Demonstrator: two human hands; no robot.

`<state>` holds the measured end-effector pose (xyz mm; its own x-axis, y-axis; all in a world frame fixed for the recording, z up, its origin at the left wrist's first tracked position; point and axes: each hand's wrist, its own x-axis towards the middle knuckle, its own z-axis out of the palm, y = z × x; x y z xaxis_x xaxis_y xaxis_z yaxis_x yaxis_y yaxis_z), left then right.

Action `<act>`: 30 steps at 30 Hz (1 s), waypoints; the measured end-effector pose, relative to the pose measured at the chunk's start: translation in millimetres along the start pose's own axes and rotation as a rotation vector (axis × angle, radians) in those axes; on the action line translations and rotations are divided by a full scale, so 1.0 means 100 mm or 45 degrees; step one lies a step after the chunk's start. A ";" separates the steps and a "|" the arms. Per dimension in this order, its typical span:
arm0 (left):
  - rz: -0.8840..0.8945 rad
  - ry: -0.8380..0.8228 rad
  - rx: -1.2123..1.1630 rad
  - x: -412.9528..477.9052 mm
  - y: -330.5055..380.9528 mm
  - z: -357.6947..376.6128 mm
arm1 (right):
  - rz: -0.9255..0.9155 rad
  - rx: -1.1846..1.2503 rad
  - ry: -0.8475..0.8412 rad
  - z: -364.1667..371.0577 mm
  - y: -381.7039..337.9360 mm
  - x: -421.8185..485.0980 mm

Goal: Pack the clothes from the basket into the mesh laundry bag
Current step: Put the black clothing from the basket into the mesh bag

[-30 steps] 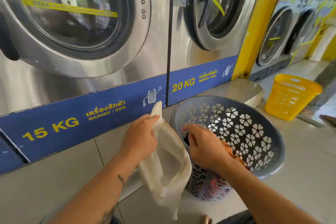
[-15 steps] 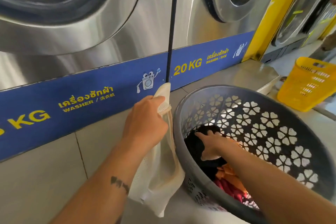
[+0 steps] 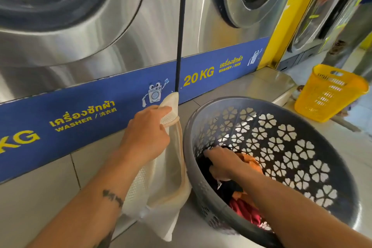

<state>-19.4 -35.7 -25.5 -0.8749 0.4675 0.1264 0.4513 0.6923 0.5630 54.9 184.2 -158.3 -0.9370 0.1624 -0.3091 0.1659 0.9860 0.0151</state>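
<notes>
Inside the grey basket (image 3: pixel 267 147), the right hand (image 3: pixel 223 164) now lies sunk among the clothes (image 3: pixel 239 189), fingers curled down into a dark garment beside an orange one; half a second ago it was only arriving on the pile, and a second ago it hovered at the rim. Whether it has a firm hold yet I cannot tell, since the fingertips are buried in cloth. Just left of the basket, the left hand (image 3: pixel 148 133) is closed on the top hem of the mesh bag (image 3: pixel 161 183), pinching it up so the cream net hangs slack against the basket's outer wall, its mouth open towards the right, much as it hung before. The bag looks empty, so packing seems barely begun: the first garment still has to come out. Red and dark pieces lie deeper in the basket. Beyond stand steel washers (image 3: pixel 100 36) with a blue band (image 3: pixel 90 115) marked 20 KG, and, well apart to the right, a yellow basket (image 3: pixel 330 92) on the floor.
</notes>
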 end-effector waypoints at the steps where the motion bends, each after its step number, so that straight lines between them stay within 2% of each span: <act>1: 0.004 -0.007 0.002 -0.02 0.00 0.00 | -0.021 0.020 0.053 -0.07 0.01 -0.03; 3: 0.013 -0.017 -0.001 -0.06 0.01 -0.02 | -0.021 0.130 0.127 -0.24 0.00 -0.14; 5: 0.017 -0.028 -0.014 -0.09 0.00 -0.05 | 0.007 0.385 0.240 -0.45 -0.03 -0.28; 10: 0.028 0.020 -0.022 -0.18 -0.01 -0.18 | 0.223 1.006 0.685 -1.10 -0.16 -0.70; 13: 0.049 0.045 -0.069 -0.22 -0.02 -0.24 | 0.223 1.515 0.888 -1.37 -0.37 -1.00; 15: 0.041 0.082 -0.125 -0.21 -0.06 -0.28 | 0.170 1.687 0.908 -1.43 -0.58 -1.14; 17: -0.010 0.111 -0.198 -0.20 -0.09 -0.34 | -0.016 1.718 0.681 -1.39 -0.77 -1.18; 19: -0.077 0.089 -0.249 -0.21 -0.11 -0.39 | -0.210 1.690 0.310 -1.30 -0.88 -1.17; 21: -0.099 0.053 -0.261 -0.23 -0.13 -0.40 | -0.255 1.648 0.114 -1.19 -0.87 -1.12; 23: -0.105 0.019 -0.286 -0.24 -0.12 -0.37 | -0.203 1.578 0.104 -1.10 -0.80 -1.08; 27: -0.077 -0.025 -0.279 -0.25 -0.05 -0.30 | -0.128 1.065 0.368 -1.03 -0.71 -1.02; 30: -0.062 -0.028 -0.247 -0.25 0.04 -0.26 | -0.119 0.777 0.420 -1.00 -0.69 -1.00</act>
<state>0.1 -59.1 -4.9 -0.8897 0.4498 0.0786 0.3646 0.5962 0.7153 106.1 103.4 -33.4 -0.9841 0.1762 0.0228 0.1328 0.8149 -0.5642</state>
